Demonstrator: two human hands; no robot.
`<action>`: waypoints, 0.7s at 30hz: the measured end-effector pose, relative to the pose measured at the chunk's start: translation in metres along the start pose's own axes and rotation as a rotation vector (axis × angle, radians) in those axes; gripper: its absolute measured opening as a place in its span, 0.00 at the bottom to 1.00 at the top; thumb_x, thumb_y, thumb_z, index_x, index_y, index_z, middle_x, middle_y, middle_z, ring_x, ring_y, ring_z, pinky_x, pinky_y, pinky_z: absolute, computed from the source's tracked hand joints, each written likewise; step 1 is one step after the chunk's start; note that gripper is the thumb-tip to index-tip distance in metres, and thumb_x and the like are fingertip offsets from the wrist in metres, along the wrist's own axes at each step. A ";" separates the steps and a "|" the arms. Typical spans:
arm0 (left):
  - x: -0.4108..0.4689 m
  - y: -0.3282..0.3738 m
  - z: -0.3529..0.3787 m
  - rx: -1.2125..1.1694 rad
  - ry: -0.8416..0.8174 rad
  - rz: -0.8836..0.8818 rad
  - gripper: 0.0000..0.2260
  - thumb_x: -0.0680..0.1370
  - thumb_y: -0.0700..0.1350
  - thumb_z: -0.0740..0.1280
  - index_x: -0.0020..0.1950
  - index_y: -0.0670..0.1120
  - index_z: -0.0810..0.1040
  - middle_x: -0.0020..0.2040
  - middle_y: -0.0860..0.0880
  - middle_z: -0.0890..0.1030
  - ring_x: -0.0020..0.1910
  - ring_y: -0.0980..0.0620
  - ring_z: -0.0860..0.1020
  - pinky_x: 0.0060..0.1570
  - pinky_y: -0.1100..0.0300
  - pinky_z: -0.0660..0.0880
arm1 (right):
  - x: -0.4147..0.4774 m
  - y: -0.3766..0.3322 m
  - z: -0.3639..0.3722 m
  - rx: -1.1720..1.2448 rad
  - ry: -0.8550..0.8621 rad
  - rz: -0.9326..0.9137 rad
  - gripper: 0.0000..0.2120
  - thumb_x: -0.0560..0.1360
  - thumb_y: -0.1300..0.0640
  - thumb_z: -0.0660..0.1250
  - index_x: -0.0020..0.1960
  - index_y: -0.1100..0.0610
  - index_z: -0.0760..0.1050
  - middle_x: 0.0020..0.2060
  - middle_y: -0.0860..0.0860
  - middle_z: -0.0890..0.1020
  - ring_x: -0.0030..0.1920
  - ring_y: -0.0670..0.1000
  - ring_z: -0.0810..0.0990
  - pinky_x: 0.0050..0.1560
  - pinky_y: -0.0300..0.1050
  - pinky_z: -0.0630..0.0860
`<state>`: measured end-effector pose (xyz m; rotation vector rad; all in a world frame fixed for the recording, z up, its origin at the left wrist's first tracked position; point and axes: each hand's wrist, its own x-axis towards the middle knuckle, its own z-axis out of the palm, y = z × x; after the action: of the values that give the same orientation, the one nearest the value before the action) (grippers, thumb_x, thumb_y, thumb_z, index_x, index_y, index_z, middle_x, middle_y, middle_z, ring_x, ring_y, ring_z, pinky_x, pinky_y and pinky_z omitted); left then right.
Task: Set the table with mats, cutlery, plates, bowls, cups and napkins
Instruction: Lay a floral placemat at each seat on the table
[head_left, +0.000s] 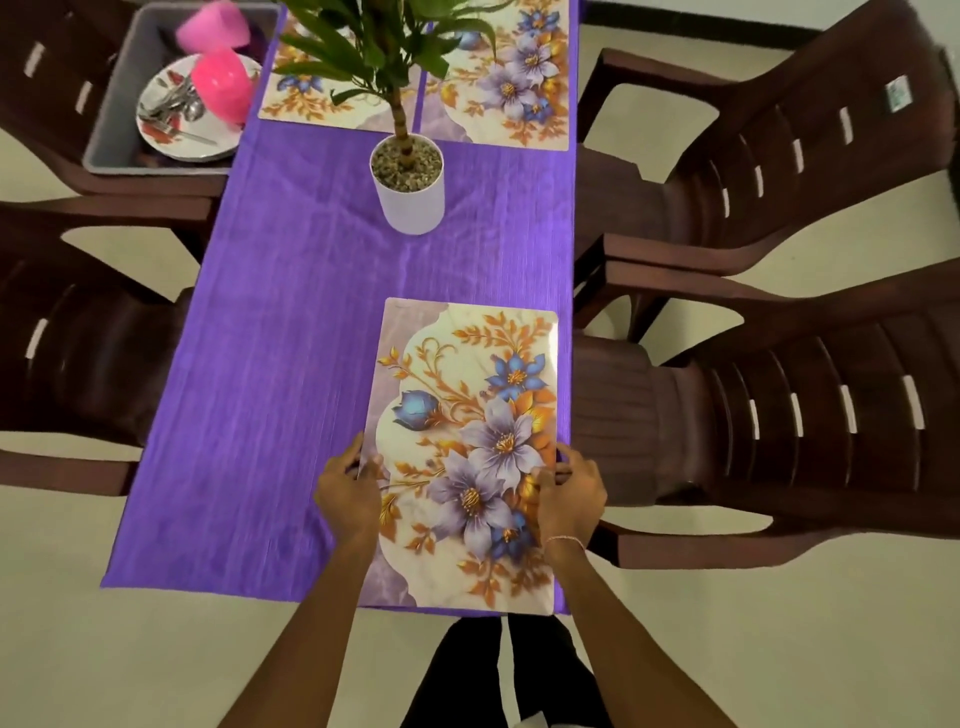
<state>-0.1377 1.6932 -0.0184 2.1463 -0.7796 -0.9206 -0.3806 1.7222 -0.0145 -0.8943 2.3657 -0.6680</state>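
Floral mat (467, 374) lies on purple cloth (291, 338); left hand (345, 491) and right hand (569, 493) pinch its side edges (near end).

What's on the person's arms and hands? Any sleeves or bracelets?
Both forearms are bare, with no sleeves in view. The left hand wears nothing that shows. The right hand has a thin, pale chain bracelet round its wrist. No gloves.
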 end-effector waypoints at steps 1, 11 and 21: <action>0.001 -0.002 0.001 -0.008 0.004 -0.006 0.17 0.78 0.39 0.74 0.67 0.43 0.82 0.57 0.44 0.84 0.49 0.48 0.80 0.48 0.59 0.77 | 0.001 0.000 0.001 0.004 -0.001 0.009 0.18 0.75 0.62 0.72 0.63 0.52 0.82 0.48 0.52 0.81 0.44 0.53 0.81 0.43 0.42 0.73; 0.002 -0.002 0.004 -0.130 -0.009 -0.095 0.15 0.80 0.36 0.71 0.66 0.43 0.82 0.57 0.48 0.84 0.48 0.47 0.83 0.49 0.56 0.82 | 0.010 0.001 -0.001 0.248 -0.008 0.185 0.20 0.69 0.64 0.79 0.58 0.50 0.86 0.47 0.52 0.84 0.45 0.52 0.82 0.36 0.30 0.69; 0.004 -0.002 0.008 -0.094 0.005 -0.144 0.13 0.81 0.38 0.69 0.65 0.44 0.83 0.57 0.47 0.86 0.46 0.50 0.83 0.41 0.60 0.80 | 0.019 0.006 0.000 0.388 -0.020 0.324 0.17 0.68 0.64 0.80 0.54 0.51 0.87 0.45 0.51 0.86 0.45 0.50 0.84 0.40 0.37 0.79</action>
<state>-0.1410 1.6892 -0.0255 2.1425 -0.5726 -1.0045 -0.3949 1.7129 -0.0237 -0.3399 2.1843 -0.9304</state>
